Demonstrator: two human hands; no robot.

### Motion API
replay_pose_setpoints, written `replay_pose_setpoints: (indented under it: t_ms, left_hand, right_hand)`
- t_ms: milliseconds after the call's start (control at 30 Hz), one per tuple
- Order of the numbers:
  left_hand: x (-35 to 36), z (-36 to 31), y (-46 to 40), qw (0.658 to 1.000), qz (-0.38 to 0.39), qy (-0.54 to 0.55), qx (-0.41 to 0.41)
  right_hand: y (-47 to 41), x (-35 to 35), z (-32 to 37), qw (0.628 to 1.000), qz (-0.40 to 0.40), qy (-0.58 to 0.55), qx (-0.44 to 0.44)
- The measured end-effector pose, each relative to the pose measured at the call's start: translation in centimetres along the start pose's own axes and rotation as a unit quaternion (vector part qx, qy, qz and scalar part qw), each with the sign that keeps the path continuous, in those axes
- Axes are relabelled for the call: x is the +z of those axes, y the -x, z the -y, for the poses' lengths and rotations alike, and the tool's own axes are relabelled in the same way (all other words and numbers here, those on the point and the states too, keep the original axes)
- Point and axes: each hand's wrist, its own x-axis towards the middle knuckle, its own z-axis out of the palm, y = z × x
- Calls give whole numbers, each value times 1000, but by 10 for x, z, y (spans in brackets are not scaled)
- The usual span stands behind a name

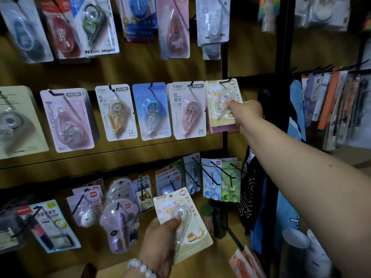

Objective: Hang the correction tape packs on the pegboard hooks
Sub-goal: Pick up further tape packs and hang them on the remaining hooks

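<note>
My left hand (160,239) holds a yellow-green correction tape pack (184,223) low in front of the bottom row, thumb on its clear blister. My right hand (246,112) reaches up to the middle row and grips a matching yellow pack (220,105) by its right edge. That pack's hole sits on the black hook (225,81) at the row's right end, in front of a pink pack (222,129).
Other tape packs hang along the middle row (118,112), the top row (96,27) and the bottom row (220,177). A black upright post (224,67) borders the board on the right. Bags and more goods (331,107) hang further right.
</note>
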Motion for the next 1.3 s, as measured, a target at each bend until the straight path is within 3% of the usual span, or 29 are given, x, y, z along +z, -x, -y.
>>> replay_pose_setpoints:
  t_ms: [367,467,600,733,867,1000,1133,1300]
  left_hand:
    - [-8,-3,6,1000,10,0,-8]
    - [-8,-2,8,1000,12,1,-1]
    - [-5,2,7,1000,7,-6,9]
    - [-4,6,3,999,15,-28,10]
    - [-4,12,1,996,17,-74,36]
    - [-11,18,0,977,-6,-194,89]
    - [-19,22,-5,940,-37,-313,131]
    - [-24,25,-16,914,-46,-377,143]
  right_hand:
    - [61,-6,-66,990,63,106,70]
    - [112,-11,-94,981,139,124,60]
    - [171,-21,-128,935,284,167,130]
    - [198,-27,-140,911,359,107,173]
    - [199,-30,-145,922,338,73,176]
    - [185,-42,-139,943,284,49,170]
    - [158,-55,-120,969,209,25,127]
    - [110,-59,-73,989,137,-38,43]
